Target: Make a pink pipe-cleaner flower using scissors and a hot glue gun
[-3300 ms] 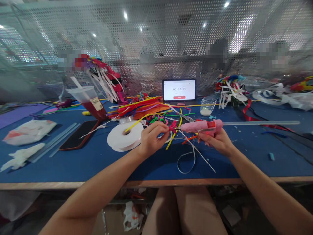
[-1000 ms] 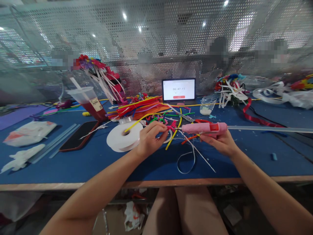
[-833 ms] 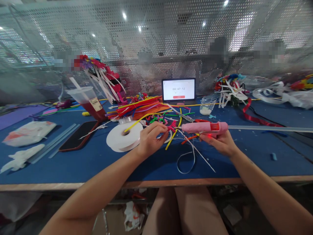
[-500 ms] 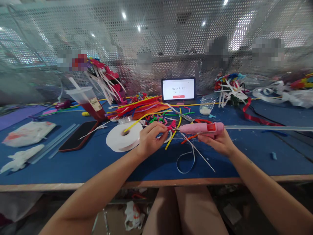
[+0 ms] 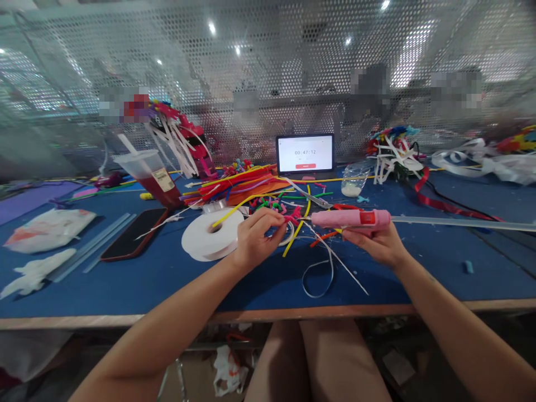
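My left hand (image 5: 260, 237) pinches a small piece of pink pipe cleaner (image 5: 293, 215) between thumb and fingertips. In my right hand (image 5: 379, 243) is a pink hot glue gun (image 5: 350, 219), its nozzle pointing left, a little to the right of the pink piece. A long clear glue stick (image 5: 460, 224) sticks out of the gun's back end. Below the nozzle a thin white ribbon (image 5: 330, 273) curls on the blue table. Beside my left hand lies a white ribbon spool (image 5: 213, 231), a yellow pipe cleaner (image 5: 234, 211) running over it.
Scissors (image 5: 312, 195) and cut pipe cleaners lie behind my hands. A tablet (image 5: 305, 153) showing a timer stands at the back. To the left are a drink cup (image 5: 154, 178), a phone (image 5: 136, 234) and glue sticks (image 5: 92, 243). A red ribbon (image 5: 431, 198) lies to the right.
The glue gun in my right hand has moved slightly right, so its nozzle is farther from the pink piece. My left hand has hardly moved.
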The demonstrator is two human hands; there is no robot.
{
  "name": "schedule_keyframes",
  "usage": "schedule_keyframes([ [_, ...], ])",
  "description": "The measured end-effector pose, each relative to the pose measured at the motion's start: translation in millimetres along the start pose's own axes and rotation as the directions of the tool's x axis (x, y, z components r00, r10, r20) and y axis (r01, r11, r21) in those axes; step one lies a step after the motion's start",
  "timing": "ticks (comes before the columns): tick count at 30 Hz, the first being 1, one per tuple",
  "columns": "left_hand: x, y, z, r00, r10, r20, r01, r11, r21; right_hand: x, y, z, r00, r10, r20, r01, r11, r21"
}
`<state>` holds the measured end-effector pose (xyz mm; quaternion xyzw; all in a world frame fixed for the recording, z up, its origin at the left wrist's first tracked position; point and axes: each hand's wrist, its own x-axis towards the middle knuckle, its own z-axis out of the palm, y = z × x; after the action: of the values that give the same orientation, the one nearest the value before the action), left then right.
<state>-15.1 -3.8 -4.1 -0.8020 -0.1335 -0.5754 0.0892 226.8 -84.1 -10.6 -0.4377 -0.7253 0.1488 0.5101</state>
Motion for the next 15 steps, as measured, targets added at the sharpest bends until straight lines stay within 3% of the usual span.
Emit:
schedule_keyframes([
  [2,0.8,0.7,-0.5,1.000,0.013,0.002,-0.013,1.000,-0.006,-0.5,1.3,1.8,0.999,0.013,-0.045,-0.014,1.000,-0.011],
  [9,2.1,2.1,-0.7,1.000,0.026,-0.001,-0.026,1.000,-0.004,1.3,2.3,3.4,1.000,0.003,0.023,-0.003,1.000,-0.014],
  [15,2.4,2.8,-0.4,1.000,0.016,-0.017,-0.016,1.000,-0.001,0.3,0.1,3.2,0.997,0.072,-0.009,-0.072,0.997,-0.003],
])
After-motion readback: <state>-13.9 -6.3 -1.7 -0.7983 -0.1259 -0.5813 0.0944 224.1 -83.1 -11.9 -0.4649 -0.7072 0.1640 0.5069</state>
